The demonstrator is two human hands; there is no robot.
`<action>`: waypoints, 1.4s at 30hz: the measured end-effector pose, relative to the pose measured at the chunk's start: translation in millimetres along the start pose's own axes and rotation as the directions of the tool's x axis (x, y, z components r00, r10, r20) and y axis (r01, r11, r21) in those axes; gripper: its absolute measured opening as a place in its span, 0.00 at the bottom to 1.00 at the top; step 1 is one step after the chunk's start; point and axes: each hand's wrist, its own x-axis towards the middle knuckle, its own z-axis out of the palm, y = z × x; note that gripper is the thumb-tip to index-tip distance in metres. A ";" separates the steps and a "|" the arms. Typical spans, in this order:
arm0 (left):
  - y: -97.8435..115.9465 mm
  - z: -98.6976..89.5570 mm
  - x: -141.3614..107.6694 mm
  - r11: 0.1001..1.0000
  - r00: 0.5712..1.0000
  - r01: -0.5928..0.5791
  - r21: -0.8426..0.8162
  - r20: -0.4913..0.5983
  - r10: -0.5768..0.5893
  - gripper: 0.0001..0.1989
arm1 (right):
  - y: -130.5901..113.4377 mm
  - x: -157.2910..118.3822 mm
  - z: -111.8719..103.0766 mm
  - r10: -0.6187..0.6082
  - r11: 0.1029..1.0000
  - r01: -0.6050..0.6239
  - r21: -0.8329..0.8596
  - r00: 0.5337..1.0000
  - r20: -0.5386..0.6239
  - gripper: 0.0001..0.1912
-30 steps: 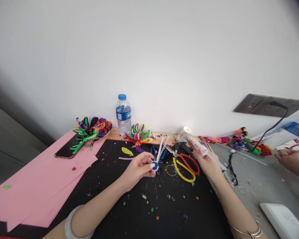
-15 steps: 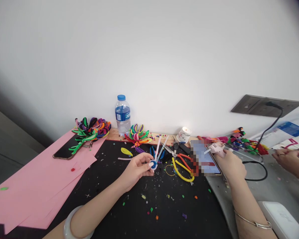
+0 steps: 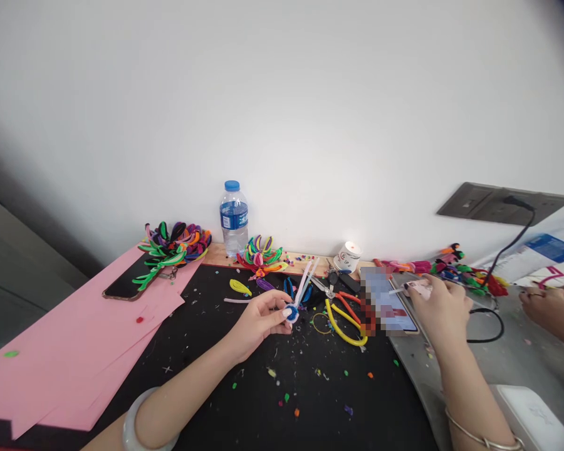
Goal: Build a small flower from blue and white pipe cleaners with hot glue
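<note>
Over the middle of the black mat, my left hand pinches a small blue-and-white pipe cleaner piece with pale stems pointing up. At the right, the fingers of my right hand are closed around a pink hot glue gun, partly hidden by the hand. Its tip points left, over a lit phone. Between my hands lie yellow-and-red-handled pliers. Pipe cleaner loops, among them a yellow one, lie just beyond my left hand.
Along the wall stand a water bottle and a paper cup. Pink sheets and a dark phone lie at left. A black cable runs from the wall socket. Another person's hand works at far right.
My right hand has shifted its hold on the glue gun, now covering more of it from above. My left hand keeps its pinch almost in place. The view has moved slightly.
</note>
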 end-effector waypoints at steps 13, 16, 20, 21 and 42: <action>1.6 -0.2 0.3 0.995 0.997 0.040 0.090 0.065 -0.046 0.08 | -141.5 -76.6 8.0 -0.610 0.261 -0.253 0.932 0.705 0.362 0.04; 1.7 -0.3 1.0 0.995 0.998 0.036 0.095 0.055 -0.042 0.08 | -139.3 -79.7 15.1 -0.575 0.228 -0.289 0.930 0.730 0.368 0.04; 1.0 -0.9 1.7 0.993 0.998 0.049 0.105 0.036 -0.053 0.08 | -133.0 -86.6 23.3 -0.566 0.179 -0.302 0.936 0.747 0.349 0.03; 0.7 -1.4 2.1 0.993 0.998 0.046 0.105 0.031 -0.050 0.08 | -132.1 -88.2 24.7 -0.566 0.175 -0.307 0.936 0.746 0.351 0.02; -0.8 -5.7 4.9 0.991 1.000 -0.001 0.135 -0.018 0.003 0.07 | -127.5 -92.3 21.4 -0.660 0.292 0.016 0.956 0.727 0.189 0.10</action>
